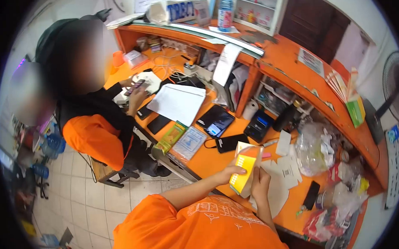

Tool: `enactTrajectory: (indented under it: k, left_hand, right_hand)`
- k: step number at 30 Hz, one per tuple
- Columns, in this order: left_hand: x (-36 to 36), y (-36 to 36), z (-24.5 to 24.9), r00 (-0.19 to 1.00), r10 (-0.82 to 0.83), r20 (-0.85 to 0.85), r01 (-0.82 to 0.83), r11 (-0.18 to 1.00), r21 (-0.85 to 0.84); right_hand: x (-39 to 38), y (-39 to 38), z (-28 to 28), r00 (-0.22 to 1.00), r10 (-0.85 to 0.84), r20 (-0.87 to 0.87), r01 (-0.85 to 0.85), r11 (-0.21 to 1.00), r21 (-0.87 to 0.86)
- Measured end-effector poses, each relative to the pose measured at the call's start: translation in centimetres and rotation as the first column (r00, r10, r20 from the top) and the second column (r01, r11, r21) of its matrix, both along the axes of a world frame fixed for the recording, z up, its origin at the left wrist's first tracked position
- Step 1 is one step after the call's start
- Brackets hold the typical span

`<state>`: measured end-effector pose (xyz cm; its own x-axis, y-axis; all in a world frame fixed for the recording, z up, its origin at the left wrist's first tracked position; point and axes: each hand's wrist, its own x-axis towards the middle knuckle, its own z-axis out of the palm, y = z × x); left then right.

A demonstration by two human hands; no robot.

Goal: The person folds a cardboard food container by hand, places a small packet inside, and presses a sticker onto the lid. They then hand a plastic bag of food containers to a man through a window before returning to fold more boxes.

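My left hand grips a stack of yellow-and-white printed cards, its thumb lying across the yellow front. At the stack's right side, my right hand is closed with its fingers against the cards' edge. The stack is tilted above the orange desk, and its lower part is partly hidden by my hands. Just beyond it lie a black phone and a larger phone with a lit screen. Under and beside my right hand are pale cut sheets of card.
A person in an orange sleeve sits at the left, holding a phone. White papers, a card terminal and a green packet lie on the desk. Clear plastic bags crowd the right, beneath a raised orange counter.
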<state>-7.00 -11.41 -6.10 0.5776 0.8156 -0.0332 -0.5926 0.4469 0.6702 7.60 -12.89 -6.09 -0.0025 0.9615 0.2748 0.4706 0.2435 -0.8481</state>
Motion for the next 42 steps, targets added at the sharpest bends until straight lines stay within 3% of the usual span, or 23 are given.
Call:
enactTrajectory:
  k: [4,6,8,12,13,14,17,19,20,22,24,25,26,28,29,31,32,34,37,38,40,41,42]
  left_hand:
    - [0.6,0.5,0.0,0.999,0.030,0.030,-0.038,0.952,0.303]
    - [0.0,0.1,0.1,0.999,0.021,-0.050,-0.011,0.982,0.190]
    - [-0.2,0.2,-0.2,0.993,-0.012,-0.121,0.037,0.977,0.209]
    - [0.2,0.4,-1.5,0.906,0.098,-0.413,0.180,0.792,0.583]
    - [0.5,0.3,-2.0,0.950,-0.058,-0.306,0.184,0.897,0.401]
    - [0.8,0.0,-2.0,0.949,-0.083,-0.304,0.207,0.892,0.402]
    - [1.8,-0.7,-2.5,0.968,-0.057,-0.244,0.124,0.956,0.268]
    - [2.1,-0.6,-3.3,0.962,0.030,-0.273,0.053,0.955,0.292]
    - [2.1,-0.4,-3.4,0.945,0.139,-0.297,-0.040,0.949,0.314]
    - [2.0,0.4,-3.1,0.959,0.196,-0.205,-0.157,0.969,0.193]
    - [2.0,2.1,-4.3,0.786,0.523,-0.329,-0.414,0.841,0.349]
    - [2.0,2.4,-3.7,0.577,0.674,-0.462,-0.440,0.733,0.519]
    - [2.5,2.5,-3.3,0.530,0.722,-0.446,-0.478,0.688,0.546]
    - [3.5,1.9,-2.4,0.083,0.865,-0.495,-0.183,0.502,0.846]
    - [4.1,1.9,-2.6,0.112,0.866,-0.487,-0.160,0.500,0.851]
    - [5.0,1.7,-3.1,0.357,0.817,-0.453,-0.360,0.568,0.740]
    - [5.4,1.4,-2.9,0.368,0.815,-0.447,-0.349,0.566,0.747]
    - [6.0,0.9,-1.6,0.584,0.721,-0.373,-0.388,0.652,0.652]
    - [6.2,0.5,-0.4,0.647,0.717,-0.258,-0.216,0.497,0.840]
    - [6.1,0.1,0.4,0.690,0.697,-0.194,-0.116,0.372,0.921]
    - [6.4,-0.2,1.9,0.794,0.601,-0.093,-0.171,0.367,0.914]
    - [6.1,-0.1,1.8,0.836,0.548,-0.017,-0.153,0.264,0.952]
    - [5.8,-0.1,1.7,0.874,0.483,0.052,-0.144,0.155,0.977]
  right_hand:
    - [0.5,-0.4,-2.6,0.997,-0.035,-0.067,0.037,0.999,0.019]
    - [1.3,0.1,-3.2,0.989,0.002,-0.148,-0.004,1.000,-0.016]
    - [3.2,1.0,-4.4,0.993,0.117,-0.002,-0.116,0.988,-0.099]
    - [1.4,0.8,-0.3,0.984,-0.012,-0.179,0.017,0.999,0.029]
    - [1.4,0.9,-0.1,0.998,-0.032,-0.054,0.035,0.998,0.059]
    - [1.7,0.9,0.1,0.996,-0.058,0.072,0.051,0.994,0.092]
    - [2.6,1.3,-2.3,0.993,-0.090,0.082,0.088,0.996,0.030]
    - [2.5,1.5,-1.7,1.000,-0.025,-0.017,0.024,0.999,-0.045]
    - [4.1,2.3,-4.1,0.984,0.060,-0.167,-0.102,0.962,-0.254]
    - [4.3,2.2,-0.9,0.710,-0.151,-0.688,-0.332,0.789,-0.516]
    - [5.2,2.4,-2.6,0.743,0.061,-0.666,-0.369,0.868,-0.332]
    - [5.1,1.6,-1.8,0.886,0.242,-0.394,-0.340,0.919,-0.199]
    - [4.7,0.7,-0.5,0.937,0.346,-0.049,-0.349,0.934,-0.074]
    - [3.0,-0.8,1.4,0.966,0.248,0.070,-0.249,0.969,0.001]
    - [2.6,-1.3,1.7,0.963,0.191,0.188,-0.206,0.977,0.062]
    - [2.8,-1.4,0.9,0.982,0.158,0.108,-0.167,0.983,0.077]
    - [2.9,-1.5,0.5,0.986,0.163,0.032,-0.165,0.983,0.084]
    - [3.0,-1.6,0.8,0.993,0.092,0.073,-0.099,0.990,0.104]
    - [3.3,-1.4,1.3,0.971,-0.209,0.118,0.169,0.944,0.282]
    - [4.1,-0.9,2.5,0.989,-0.150,-0.017,0.143,0.894,0.424]
    - [6.0,-0.1,2.6,0.969,-0.234,-0.076,0.241,0.847,0.473]
    - [7.0,-0.3,4.1,0.923,-0.371,-0.102,0.358,0.734,0.577]
    - [8.1,0.6,5.2,0.937,-0.279,-0.208,0.345,0.663,0.665]
